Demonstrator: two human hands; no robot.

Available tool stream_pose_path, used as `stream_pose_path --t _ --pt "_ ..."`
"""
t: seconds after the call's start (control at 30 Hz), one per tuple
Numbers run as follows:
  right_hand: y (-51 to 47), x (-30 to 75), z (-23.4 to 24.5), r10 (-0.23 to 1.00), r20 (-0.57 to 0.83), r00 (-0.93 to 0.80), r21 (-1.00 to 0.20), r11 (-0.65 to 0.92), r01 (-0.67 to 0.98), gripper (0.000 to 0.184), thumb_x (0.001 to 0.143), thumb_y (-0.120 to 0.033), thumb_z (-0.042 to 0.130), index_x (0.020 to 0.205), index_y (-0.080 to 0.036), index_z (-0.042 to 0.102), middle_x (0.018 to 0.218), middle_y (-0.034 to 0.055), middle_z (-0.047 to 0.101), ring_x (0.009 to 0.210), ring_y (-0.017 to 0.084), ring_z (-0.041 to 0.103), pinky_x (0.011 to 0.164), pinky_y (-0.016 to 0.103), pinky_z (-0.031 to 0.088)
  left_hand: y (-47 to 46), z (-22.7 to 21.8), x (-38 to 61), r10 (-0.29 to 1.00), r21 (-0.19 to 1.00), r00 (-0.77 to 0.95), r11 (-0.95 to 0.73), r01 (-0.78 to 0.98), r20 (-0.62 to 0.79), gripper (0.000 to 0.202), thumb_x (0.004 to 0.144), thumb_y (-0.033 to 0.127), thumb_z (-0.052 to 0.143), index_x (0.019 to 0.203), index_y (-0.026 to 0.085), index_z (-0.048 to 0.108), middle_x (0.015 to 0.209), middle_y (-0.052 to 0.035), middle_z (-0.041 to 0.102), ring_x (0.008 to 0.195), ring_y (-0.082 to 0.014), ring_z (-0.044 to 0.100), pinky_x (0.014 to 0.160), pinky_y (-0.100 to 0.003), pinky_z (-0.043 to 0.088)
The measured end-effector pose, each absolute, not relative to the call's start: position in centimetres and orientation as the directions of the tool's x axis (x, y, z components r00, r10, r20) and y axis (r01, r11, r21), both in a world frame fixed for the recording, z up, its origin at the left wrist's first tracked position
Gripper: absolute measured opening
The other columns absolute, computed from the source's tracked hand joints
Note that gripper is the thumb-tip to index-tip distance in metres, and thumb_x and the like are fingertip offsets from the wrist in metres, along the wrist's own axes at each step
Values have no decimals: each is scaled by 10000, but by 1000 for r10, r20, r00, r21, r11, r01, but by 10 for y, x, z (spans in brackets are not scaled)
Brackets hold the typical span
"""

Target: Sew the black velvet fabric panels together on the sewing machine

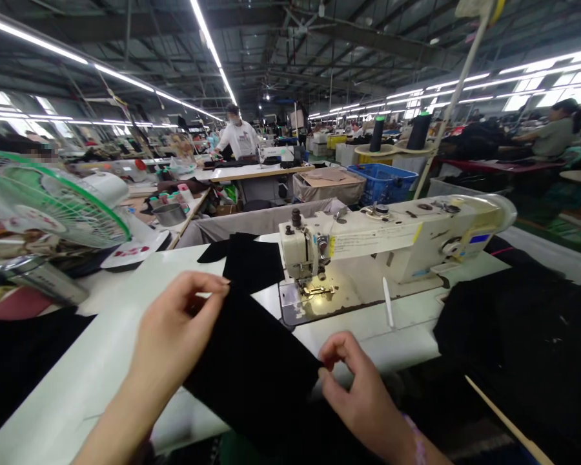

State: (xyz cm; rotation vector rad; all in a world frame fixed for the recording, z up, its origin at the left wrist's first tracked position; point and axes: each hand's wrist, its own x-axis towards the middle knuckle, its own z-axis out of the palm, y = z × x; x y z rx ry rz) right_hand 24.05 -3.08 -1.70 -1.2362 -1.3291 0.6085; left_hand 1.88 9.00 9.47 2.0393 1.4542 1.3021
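Note:
A piece of black fabric [252, 361] lies across the white table [101, 336] in front of me, stretched between both hands. My left hand [174, 329] pinches its upper left edge between thumb and fingers. My right hand [358, 387] pinches its right edge near the table's front. A cream sewing machine [392, 245] stands just behind the fabric, its lit needle area [317, 287] a short way beyond my hands. Another black piece [252, 258] lies left of the machine head.
A green-guarded fan [53, 200] stands at the left. Heaps of black cloth lie at the right [523, 329] and at the far left [14, 361]. A blue crate [382, 181] and thread cones [419, 132] sit behind. Other people work at tables further back.

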Motion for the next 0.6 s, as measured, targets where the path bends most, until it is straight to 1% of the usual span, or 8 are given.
stream_pose_path --t 0.03,0.07,0.1,0.17,0.27,0.33,0.47,0.6 --pt "-37 235 -23 893 420 160 -873 349 342 168 794 -101 548 895 -236 540 783 -26 583 727 137 608 700 232 513 103 95 30 854 610 214 -495 619 475 31 786 247 610 777 216 607 855 -13 708 786 -190 645 706 -299 483" --pt "-43 230 -31 881 462 102 -838 397 374 182 801 -86 528 901 -238 535 781 -27 577 716 132 605 685 223 513 116 89 41 839 562 358 -541 626 410 34 792 198 572 777 216 596 810 -8 687 764 -190 628 699 -302 465" --pt "-47 227 -39 861 506 46 -800 449 398 193 814 -74 507 909 -239 533 782 -25 577 708 129 606 670 218 514 129 79 53 822 546 472 -566 617 319 80 779 145 545 750 215 571 752 -1 655 719 -183 602 675 -297 442" --pt "-52 226 -56 811 583 -36 -721 538 438 225 843 -48 469 937 -238 542 801 -9 601 720 134 626 668 220 528 149 48 76 798 561 554 -578 593 236 148 728 69 543 691 212 545 684 19 620 652 -159 567 635 -271 418" --pt "-53 236 -76 749 650 -123 -597 605 527 303 873 -5 439 1034 -220 579 877 38 670 810 166 674 746 255 569 162 0 99 793 590 578 -565 577 195 204 695 38 558 624 213 483 617 40 554 587 -137 511 585 -251 377" --pt "-53 246 -82 712 674 -199 -495 634 594 338 892 8 418 1103 -193 589 932 72 703 858 188 692 789 281 586 163 -19 106 804 608 560 -549 574 197 227 695 41 560 612 218 446 609 46 519 583 -133 487 577 -249 356" --pt "-51 261 -80 640 699 -319 -313 675 668 299 945 -13 400 1134 -141 593 930 99 729 837 204 706 787 298 597 165 -27 109 830 649 525 -506 568 188 224 672 38 557 616 218 436 620 48 516 592 -127 486 592 -248 351" --pt "-44 265 -76 640 701 -314 -252 635 730 247 951 -32 427 1060 -141 620 887 94 716 791 211 692 727 327 592 179 -29 114 865 689 479 -438 577 149 203 670 76 578 616 217 441 624 48 540 597 -124 510 591 -242 364"
